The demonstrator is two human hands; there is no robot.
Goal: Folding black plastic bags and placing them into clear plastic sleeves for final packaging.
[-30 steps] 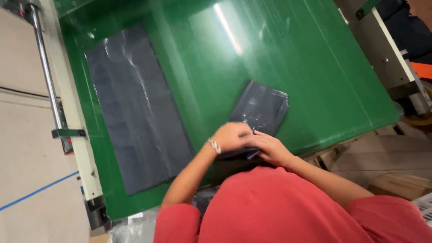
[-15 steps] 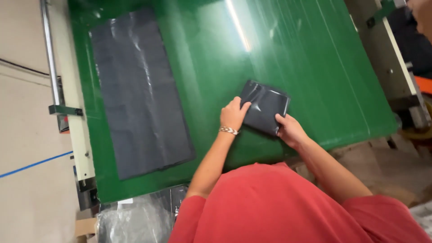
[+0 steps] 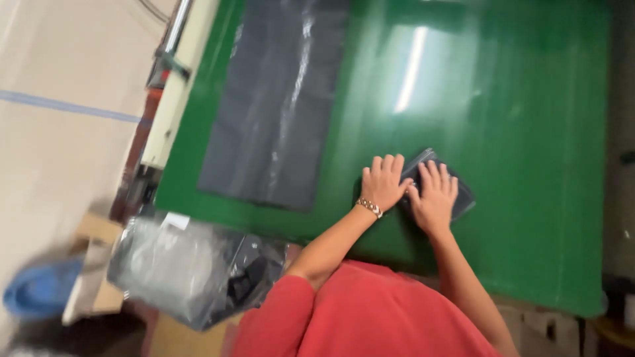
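We are pressing the small folded dark grey plastic packet [image 3: 442, 192] flat on the green worktop [image 3: 529, 119], our left hand [image 3: 383, 182] and right hand [image 3: 433, 195] lying open, palms down, on it. To flatten it well, we are judging that even pressure from the middle outward suits, well clear of the long grey plastic sheet [image 3: 278, 99] lying apart to the left.

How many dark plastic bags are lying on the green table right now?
2. One long flat bag lies spread out at the table's left side; one small folded bag sits under both hands, left hand and right hand.
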